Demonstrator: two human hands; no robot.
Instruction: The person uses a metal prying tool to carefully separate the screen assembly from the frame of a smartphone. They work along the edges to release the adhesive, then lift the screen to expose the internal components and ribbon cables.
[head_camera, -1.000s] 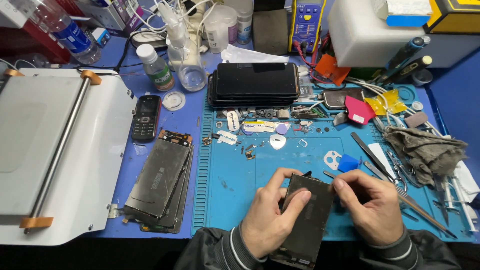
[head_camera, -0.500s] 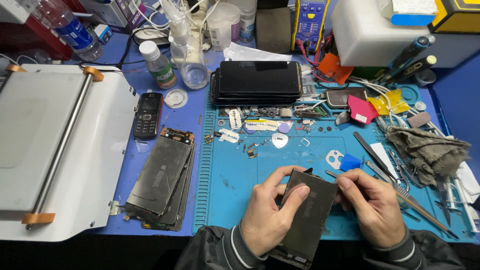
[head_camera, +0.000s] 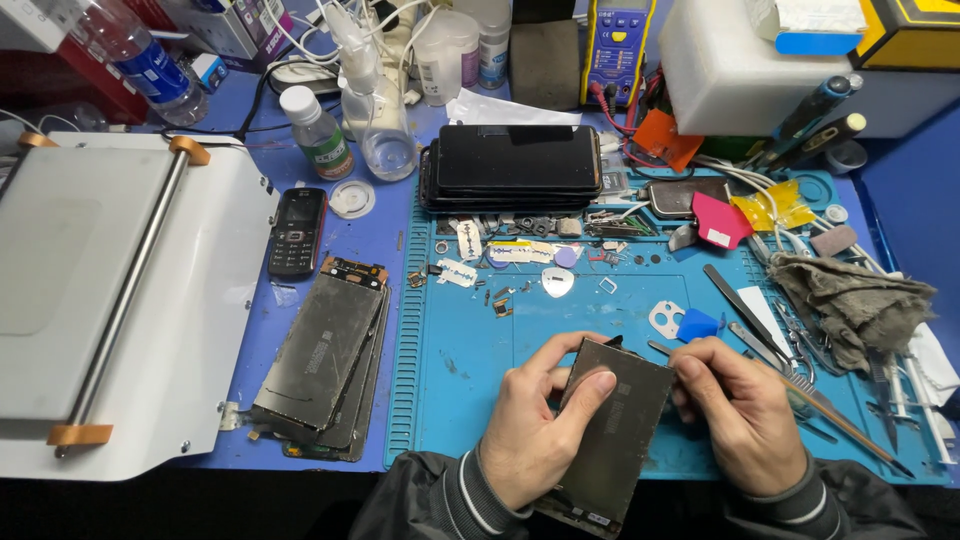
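Note:
My left hand (head_camera: 535, 425) grips a dark phone screen panel (head_camera: 615, 435) tilted up from the blue work mat (head_camera: 460, 340), thumb pressed on its back near the top. My right hand (head_camera: 740, 410) is closed on a thin metal tool (head_camera: 662, 350) whose tip touches the panel's upper right edge. Both hands sit at the mat's near edge, with black sleeves showing below.
A stack of screen panels (head_camera: 325, 360) lies left of the mat, beside a white laminating machine (head_camera: 110, 290). Stacked phones (head_camera: 515, 165), a small black keypad phone (head_camera: 297, 232), bottles (head_camera: 315, 130), tweezers (head_camera: 745, 305), a grey rag (head_camera: 860, 305) and small parts surround the mat.
The hands and panel have barely shifted; my right hand has edged slightly along the panel's upper right edge with the tool.

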